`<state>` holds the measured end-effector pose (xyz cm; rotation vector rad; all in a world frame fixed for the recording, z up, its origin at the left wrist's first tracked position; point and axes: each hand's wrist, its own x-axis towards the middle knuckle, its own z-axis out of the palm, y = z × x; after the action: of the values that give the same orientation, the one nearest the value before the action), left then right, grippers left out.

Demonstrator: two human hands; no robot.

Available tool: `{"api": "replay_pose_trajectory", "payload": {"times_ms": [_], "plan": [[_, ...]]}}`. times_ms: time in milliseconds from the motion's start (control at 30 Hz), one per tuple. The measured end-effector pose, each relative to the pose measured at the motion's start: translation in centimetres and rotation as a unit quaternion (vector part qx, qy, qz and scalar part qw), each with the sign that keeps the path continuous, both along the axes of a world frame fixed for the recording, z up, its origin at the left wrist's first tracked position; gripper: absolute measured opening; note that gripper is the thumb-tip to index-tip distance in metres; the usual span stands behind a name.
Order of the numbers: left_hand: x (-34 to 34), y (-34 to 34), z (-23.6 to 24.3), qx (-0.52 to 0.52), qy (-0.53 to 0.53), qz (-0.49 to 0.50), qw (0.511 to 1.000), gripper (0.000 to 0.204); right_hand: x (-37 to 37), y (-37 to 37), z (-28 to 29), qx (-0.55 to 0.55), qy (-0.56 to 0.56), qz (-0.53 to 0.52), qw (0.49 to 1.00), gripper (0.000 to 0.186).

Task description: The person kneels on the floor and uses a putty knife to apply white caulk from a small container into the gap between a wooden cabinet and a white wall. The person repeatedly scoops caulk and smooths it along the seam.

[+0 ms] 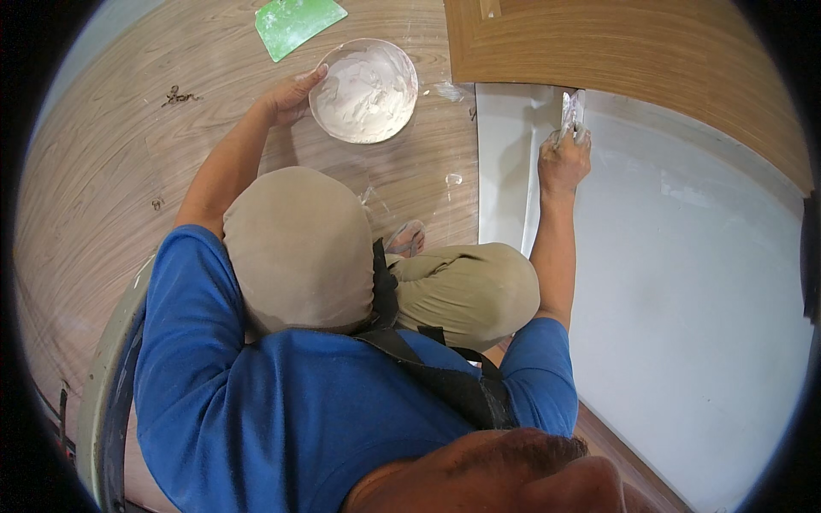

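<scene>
Both closed: left hand (291, 98) on bowl (359, 140), right hand (564, 158) round scraper (572, 104) by wooden edge (513, 78), roomy white panel (676, 256) rightward

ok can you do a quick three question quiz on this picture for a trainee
1. What is in the bowl in the left hand? a) nails b) pale paste c) rags
2. True or false: the flat green piece lies inside the bowl.
3. Fill in: the right hand grips a flat ____.

Key:
1. b
2. False; the green piece lies apart from the bowl.
3. scraper
</scene>
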<state>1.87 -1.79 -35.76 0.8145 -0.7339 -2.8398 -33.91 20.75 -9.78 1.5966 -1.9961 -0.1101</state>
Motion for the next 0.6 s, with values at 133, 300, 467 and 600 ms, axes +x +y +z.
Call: {"api": "replay_pose_trajectory", "payload": {"times_ms": [133,300,467,600], "plan": [[0.0,0.0,0.0,0.000,0.000,0.003,1.000,0.072,0.3,-0.4,0.2,-0.007,-0.011,-0.014,1.000,0.015],[-0.1,-0.1,-0.4,0.005,0.005,0.006,1.000,0.070,0.6,-0.8,0.6,0.000,-0.014,-0.027,1.000,0.011],[-0.1,-0.1,-0.9,-0.005,0.001,0.005,1.000,0.069,0.7,-1.0,1.2,0.024,-0.027,-0.044,0.998,0.009],[-0.4,-0.1,-1.2,-0.002,0.007,0.008,1.000,0.070,0.3,-0.5,1.7,0.054,-0.048,-0.048,0.996,0.011]]}}
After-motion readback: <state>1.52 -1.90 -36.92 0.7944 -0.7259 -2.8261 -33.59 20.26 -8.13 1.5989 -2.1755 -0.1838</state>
